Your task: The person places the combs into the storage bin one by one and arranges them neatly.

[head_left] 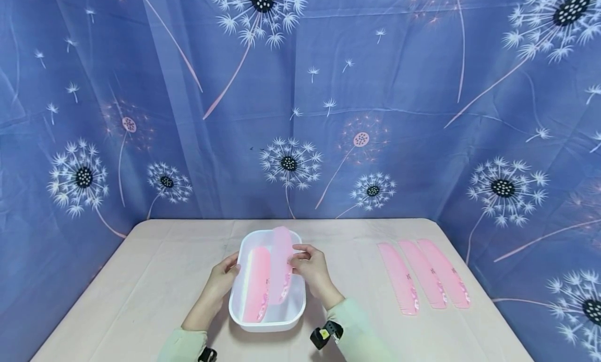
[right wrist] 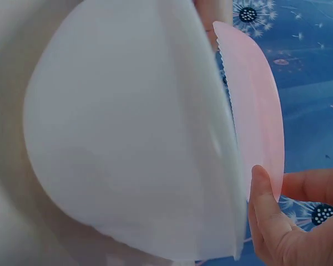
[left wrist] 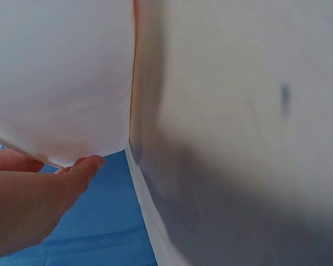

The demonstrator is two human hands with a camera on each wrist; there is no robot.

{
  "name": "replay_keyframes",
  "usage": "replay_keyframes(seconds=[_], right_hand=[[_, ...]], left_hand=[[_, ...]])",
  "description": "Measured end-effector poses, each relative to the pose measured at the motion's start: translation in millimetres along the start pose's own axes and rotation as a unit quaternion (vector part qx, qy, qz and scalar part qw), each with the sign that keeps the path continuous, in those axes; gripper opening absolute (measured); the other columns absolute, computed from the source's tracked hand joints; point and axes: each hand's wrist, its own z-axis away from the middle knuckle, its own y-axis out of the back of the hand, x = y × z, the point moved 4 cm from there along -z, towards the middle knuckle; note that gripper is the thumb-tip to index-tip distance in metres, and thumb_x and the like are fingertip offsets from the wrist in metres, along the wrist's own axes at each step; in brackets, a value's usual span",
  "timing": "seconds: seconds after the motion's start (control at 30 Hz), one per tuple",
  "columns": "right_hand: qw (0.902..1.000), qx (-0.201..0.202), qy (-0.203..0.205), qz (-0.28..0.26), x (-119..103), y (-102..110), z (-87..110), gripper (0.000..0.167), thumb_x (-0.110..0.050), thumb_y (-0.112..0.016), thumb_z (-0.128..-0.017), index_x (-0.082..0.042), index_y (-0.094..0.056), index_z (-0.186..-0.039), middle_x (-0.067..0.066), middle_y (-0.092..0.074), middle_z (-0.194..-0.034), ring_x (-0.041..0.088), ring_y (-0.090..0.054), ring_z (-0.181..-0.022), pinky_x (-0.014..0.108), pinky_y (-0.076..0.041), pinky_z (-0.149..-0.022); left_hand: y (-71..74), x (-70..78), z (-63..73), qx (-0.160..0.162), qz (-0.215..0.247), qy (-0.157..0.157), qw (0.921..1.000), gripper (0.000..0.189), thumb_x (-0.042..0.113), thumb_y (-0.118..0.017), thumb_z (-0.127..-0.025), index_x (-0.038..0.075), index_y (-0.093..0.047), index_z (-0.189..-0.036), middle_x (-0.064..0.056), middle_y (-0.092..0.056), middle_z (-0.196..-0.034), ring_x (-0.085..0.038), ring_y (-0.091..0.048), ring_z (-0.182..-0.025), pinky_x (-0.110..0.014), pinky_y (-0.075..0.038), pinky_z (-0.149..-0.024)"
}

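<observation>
A white plastic container (head_left: 268,328) with rounded corners stands at the front middle of the table. My left hand (head_left: 219,279) grips its left rim; in the left wrist view the fingers (left wrist: 80,172) lie against the outer wall. My right hand (head_left: 313,270) pinches a pink comb (head_left: 280,263) by its spine edge, above the right half of the container. From the right wrist, this comb (right wrist: 255,105) shows its teeth towards the container and rises above the rim. Another pink comb (head_left: 257,284), with a floral pattern at one end, lies inside on the left.
Three more pink combs (head_left: 398,278) lie side by side, slanted, on the right of the pale tablecloth (head_left: 141,299). A blue curtain (head_left: 328,91) with dandelion prints hangs behind and at both sides of the table.
</observation>
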Motion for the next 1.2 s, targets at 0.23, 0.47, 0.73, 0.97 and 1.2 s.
replay_keyframes(seconds=[0.23,0.47,0.73,0.97,1.2], right_hand=[[0.9998,-0.004,-0.006,0.018,9,-12,-2.9,0.037,0.007,-0.064,-0.081,0.009,-0.058,-0.118,0.012,-0.061,-0.084,0.012,-0.062,-0.068,0.030,-0.060,-0.067],[0.9997,-0.015,0.006,0.016,9,-24,-1.4,0.036,0.009,-0.065,-0.081,0.012,-0.058,-0.116,0.015,-0.062,-0.083,0.012,-0.063,-0.066,0.035,-0.060,-0.066],[0.9993,-0.009,0.009,0.034,18,-35,-3.4,0.035,0.009,-0.065,-0.078,0.012,-0.060,-0.112,0.014,-0.061,-0.080,0.013,-0.062,-0.061,0.033,-0.060,-0.062],[0.9962,0.000,0.014,0.086,23,-44,-6.4,0.033,0.008,-0.067,-0.077,0.009,-0.061,-0.110,0.010,-0.062,-0.076,0.012,-0.063,-0.059,0.027,-0.058,-0.057],[0.9910,-0.002,0.015,0.133,25,-51,-4.9,0.034,0.007,-0.068,-0.076,0.007,-0.062,-0.110,0.008,-0.063,-0.076,0.013,-0.062,-0.060,0.025,-0.055,-0.054]], left_hand=[[-0.8,-0.6,-1.4,0.006,0.004,0.003,1.0000,0.049,0.009,-0.044,-0.097,0.000,-0.038,-0.145,-0.025,-0.046,-0.138,-0.042,-0.044,-0.127,-0.054,-0.038,-0.106],[-0.3,-0.1,-2.6,0.004,0.013,0.002,0.9999,0.048,0.008,-0.043,-0.097,-0.001,-0.038,-0.144,-0.026,-0.046,-0.138,-0.042,-0.045,-0.125,-0.054,-0.038,-0.106],[-0.6,0.4,-0.8,0.003,0.014,0.004,0.9999,0.048,0.008,-0.044,-0.097,-0.001,-0.037,-0.144,-0.026,-0.045,-0.139,-0.042,-0.044,-0.126,-0.054,-0.037,-0.106],[-0.3,-0.4,-1.6,0.004,0.021,0.002,0.9998,0.047,0.006,-0.043,-0.098,-0.002,-0.038,-0.144,-0.027,-0.045,-0.139,-0.043,-0.043,-0.128,-0.054,-0.036,-0.108],[-0.1,-1.1,-2.3,0.000,0.033,-0.002,0.9995,0.047,0.005,-0.043,-0.098,-0.003,-0.037,-0.144,-0.027,-0.044,-0.140,-0.042,-0.043,-0.127,-0.053,-0.036,-0.108]])
